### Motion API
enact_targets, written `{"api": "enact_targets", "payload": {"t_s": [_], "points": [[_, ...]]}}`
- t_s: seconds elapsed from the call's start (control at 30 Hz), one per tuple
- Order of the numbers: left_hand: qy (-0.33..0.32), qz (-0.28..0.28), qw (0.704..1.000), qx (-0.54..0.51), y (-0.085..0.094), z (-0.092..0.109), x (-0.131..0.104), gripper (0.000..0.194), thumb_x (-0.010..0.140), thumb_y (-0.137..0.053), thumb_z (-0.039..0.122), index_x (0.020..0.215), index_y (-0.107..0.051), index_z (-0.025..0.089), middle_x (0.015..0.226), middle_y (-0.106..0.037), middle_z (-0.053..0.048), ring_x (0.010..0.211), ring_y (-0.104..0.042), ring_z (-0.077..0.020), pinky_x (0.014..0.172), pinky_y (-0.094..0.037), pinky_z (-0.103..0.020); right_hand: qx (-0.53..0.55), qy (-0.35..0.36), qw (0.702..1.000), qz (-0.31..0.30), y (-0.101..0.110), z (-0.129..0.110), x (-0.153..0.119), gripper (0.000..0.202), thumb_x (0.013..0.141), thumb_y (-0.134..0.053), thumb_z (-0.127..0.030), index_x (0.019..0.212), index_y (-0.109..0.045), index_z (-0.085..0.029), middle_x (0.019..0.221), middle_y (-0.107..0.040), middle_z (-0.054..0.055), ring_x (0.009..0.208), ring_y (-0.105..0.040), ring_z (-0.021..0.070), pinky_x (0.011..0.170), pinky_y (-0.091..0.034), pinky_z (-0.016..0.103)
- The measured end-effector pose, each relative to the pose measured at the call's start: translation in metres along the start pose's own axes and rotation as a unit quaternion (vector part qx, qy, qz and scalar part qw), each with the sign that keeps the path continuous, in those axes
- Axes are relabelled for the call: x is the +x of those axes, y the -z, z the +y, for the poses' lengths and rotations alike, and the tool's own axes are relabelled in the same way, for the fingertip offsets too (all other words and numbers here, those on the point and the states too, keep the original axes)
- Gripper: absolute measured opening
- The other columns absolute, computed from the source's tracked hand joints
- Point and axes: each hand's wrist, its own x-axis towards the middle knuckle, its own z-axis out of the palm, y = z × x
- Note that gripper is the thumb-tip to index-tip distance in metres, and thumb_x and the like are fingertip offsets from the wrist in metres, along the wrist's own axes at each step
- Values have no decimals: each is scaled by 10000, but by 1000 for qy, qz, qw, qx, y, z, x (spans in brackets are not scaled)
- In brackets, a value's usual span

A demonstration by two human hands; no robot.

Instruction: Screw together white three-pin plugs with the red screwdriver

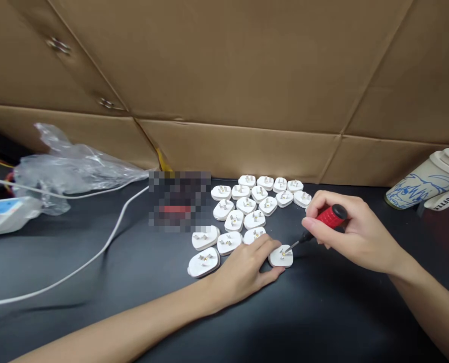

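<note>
My right hand (pixel 345 227) is wrapped round a screwdriver (pixel 329 217) with a red and black handle. Its thin shaft slants down to the left, and the tip meets the middle of a white plug (pixel 277 262) lying prongs up on the table. Against the left side of this plug, my left hand (pixel 252 262) presses with thumb and fingers, gripping it in place. Several more white plugs (pixel 230 243) of the same kind lie prongs up in a loose cluster behind and to the left of my left hand.
A blurred-out patch (pixel 179 201) stands left of the plugs. White cables (pixel 113 237), a clear plastic bag (pixel 84 161) and a white power strip (pixel 10 217) occupy the left side. Two paper cups (pixel 421 181) lean at the right, before a brown padded wall (pixel 224 75).
</note>
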Motion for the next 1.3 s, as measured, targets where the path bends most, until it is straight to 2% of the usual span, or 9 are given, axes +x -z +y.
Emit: {"api": "enact_targets", "payload": {"t_s": [0.23,0.7,0.87,0.93,1.03,1.17,1.23,1.3], "points": [[-2,-5,1000,13,-1,-1,0,272,910,-650,280,1158,-581,191,1051,-666,-67,830,-685,-214,737,-557,-320,-14,19,1000,-20,-3,4,2,181,883,-639,-266,740,-551,-200,650,-544,-49,571,-478,91,550,-383,220],[-5,-10,1000,5,-1,-2,0,279,906,-658,279,1157,-586,179,1036,-661,-78,808,-678,-222,709,-553,-335,-41,29,998,-40,-2,4,-2,125,856,-653,-201,807,-540,-215,735,-570,-47,625,-510,95,593,-423,217],[-3,-7,1000,12,-2,-2,0,289,914,-646,287,1179,-583,191,1035,-663,-70,837,-682,-225,727,-557,-328,-49,76,996,-13,-4,4,-9,260,866,-671,-193,1070,-521,-248,947,-633,-11,765,-620,121,702,-503,236],[-5,-2,1000,11,-2,-3,0,282,921,-634,296,1179,-579,198,1039,-665,-69,823,-684,-220,720,-560,-326,-49,104,993,-37,-4,2,-11,299,888,-612,-123,1137,-503,-249,1009,-647,9,815,-637,126,771,-514,254],[-10,2,1000,-1,-3,-4,0,256,932,-618,305,1161,-584,196,1061,-663,-76,823,-687,-222,733,-569,-338,-65,153,983,-75,-5,-1,-11,287,884,-554,-57,1107,-498,-230,996,-626,25,854,-614,141,820,-503,276],[-19,14,1000,-1,-4,-4,-1,228,933,-614,301,1133,-586,194,1032,-656,-69,817,-685,-224,711,-571,-332,-134,203,970,-15,-6,-2,-11,105,932,-579,-177,995,-502,-210,869,-556,23,750,-542,152,700,-475,279],[-17,15,1000,8,-4,-4,-1,250,926,-628,301,1147,-581,195,1029,-656,-66,815,-685,-223,713,-570,-332,-146,202,968,-6,-6,-2,-11,116,925,-547,-122,990,-501,-206,869,-554,24,738,-536,147,688,-464,276],[-17,12,1000,9,-4,-4,-1,253,925,-632,303,1149,-581,196,1034,-657,-66,822,-685,-222,726,-569,-337,-134,196,971,-28,-6,-1,-12,190,894,-522,-63,1012,-497,-211,896,-571,24,764,-555,145,709,-467,271]]}}
